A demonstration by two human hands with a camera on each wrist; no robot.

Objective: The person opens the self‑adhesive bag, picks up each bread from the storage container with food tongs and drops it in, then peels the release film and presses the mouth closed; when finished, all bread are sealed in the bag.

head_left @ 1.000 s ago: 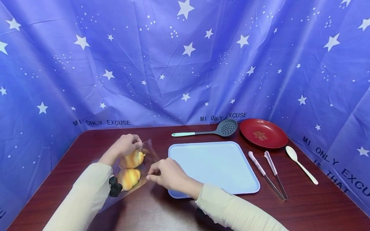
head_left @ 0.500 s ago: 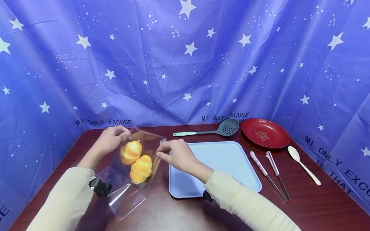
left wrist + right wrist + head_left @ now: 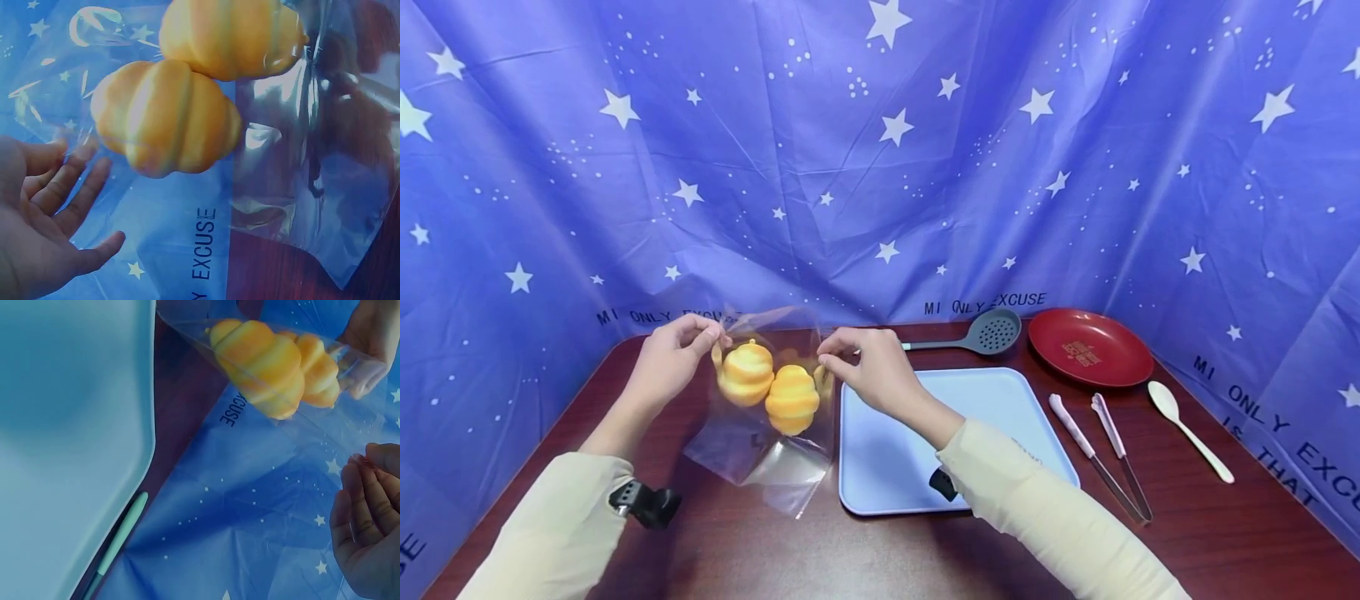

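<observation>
Since the earlier head views, both hands and the clear plastic bag [image 3: 786,467] have risen and swung away from the body, and the two yellow ridged rolls, one above the other a second ago, now sit nearly side by side. The left hand [image 3: 673,354] pinches the bag's upper left edge, thumb and forefinger together on the film, its other fingers loosely spread in the left wrist view. The right hand [image 3: 876,371] pinches the opposite edge between thumb and fingertips, its remaining fingers curled close together. The left roll [image 3: 747,374] and right roll [image 3: 792,400] appear to be inside, seen through the film; the bag hangs left of the blue tray [image 3: 891,475], over the wooden table [image 3: 760,558]. Whether its lower end touches the wood cannot be told. The step in hand looks like lifting and spreading the bag by its edges. The next move probably calls for keeping both pinches firm and level, since thin film could slip.
</observation>
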